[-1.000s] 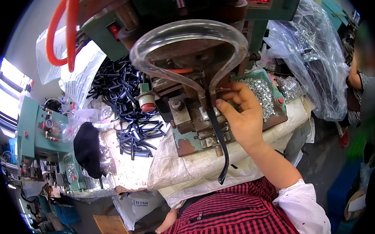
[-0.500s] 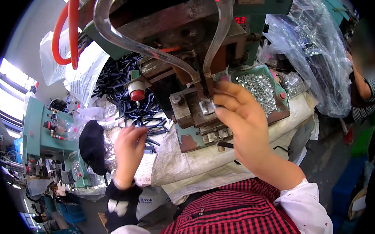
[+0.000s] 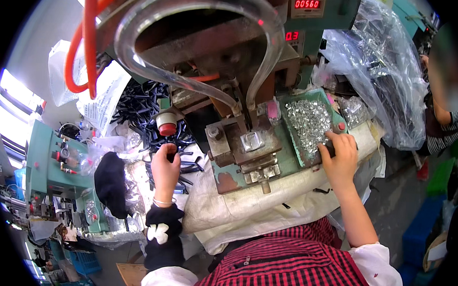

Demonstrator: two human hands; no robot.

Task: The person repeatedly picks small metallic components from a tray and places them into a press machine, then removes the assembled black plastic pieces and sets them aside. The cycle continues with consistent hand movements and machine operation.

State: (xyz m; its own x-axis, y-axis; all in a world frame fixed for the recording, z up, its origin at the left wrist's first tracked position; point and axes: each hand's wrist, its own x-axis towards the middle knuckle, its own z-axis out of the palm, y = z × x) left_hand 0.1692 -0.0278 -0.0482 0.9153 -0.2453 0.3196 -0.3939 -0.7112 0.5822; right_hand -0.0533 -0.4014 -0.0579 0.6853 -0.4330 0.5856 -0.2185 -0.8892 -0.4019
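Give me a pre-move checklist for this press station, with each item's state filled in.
1. Left hand on the pile of black parts: ok, fingers are down among them.
2. Right hand at the tray of small silver pieces: ok, fingers rest on its near edge.
3. Both hands away from the die block: ok.
4. Black part gripped in left hand: cannot tell.
5. Silver piece picked up: cannot tell.
6. Clear tube attached above the die: ok.

Small shiny metal pieces (image 3: 307, 122) fill a green tray (image 3: 296, 144) right of the press; black curved parts (image 3: 138, 106) lie heaped at left.
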